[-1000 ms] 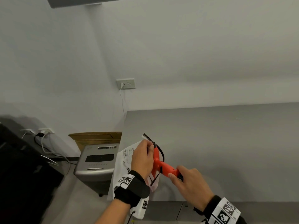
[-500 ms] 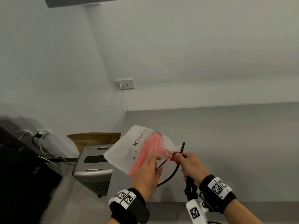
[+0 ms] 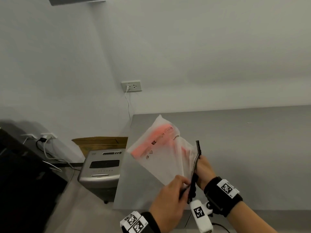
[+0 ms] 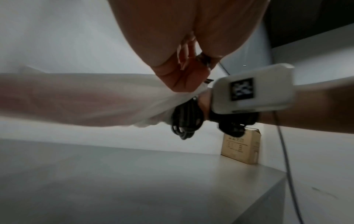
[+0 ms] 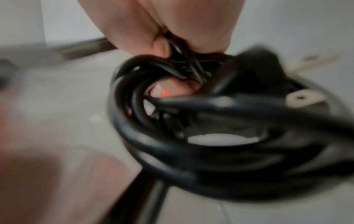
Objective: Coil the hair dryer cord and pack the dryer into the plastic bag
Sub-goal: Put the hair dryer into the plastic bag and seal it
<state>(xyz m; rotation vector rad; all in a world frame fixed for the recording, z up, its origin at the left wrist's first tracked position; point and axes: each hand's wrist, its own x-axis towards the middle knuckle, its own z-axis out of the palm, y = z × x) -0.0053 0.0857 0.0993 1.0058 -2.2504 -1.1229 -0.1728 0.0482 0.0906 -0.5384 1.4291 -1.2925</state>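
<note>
Two hands hold the work aloft above the near left corner of the grey worktop (image 3: 235, 148), and we see the frosted plastic bag (image 3: 161, 158) tilted, its closed end raised toward the wall and its mouth turned down toward the wrists. Inside the bag we make out the orange hair dryer (image 3: 151, 140), lying in the upper part, blurred by the film. Our left hand (image 3: 170, 199) pinches the lower edge of the bag's mouth, fingers (image 4: 184, 78) curled onto the plastic; in the left wrist view the bag runs off to the left. Our right hand (image 3: 204, 169) sits at the opposite side of the mouth, its fingers (image 5: 161, 47) clenched on the black coiled cord (image 5: 172, 136), whose loops hang below the palm and remain outside the bag; one black strand (image 3: 198, 148) rises along the bag's right edge. We cannot tell whether the right hand also grips the plastic. Most of the worktop stretches away to the right and back to the wall. Beyond its left edge, on the floor, stand a grey shredder (image 3: 102, 169) and a cardboard box (image 3: 101, 143) behind it, with a wall socket (image 3: 131, 85) above and a white lead dropping from it.
</note>
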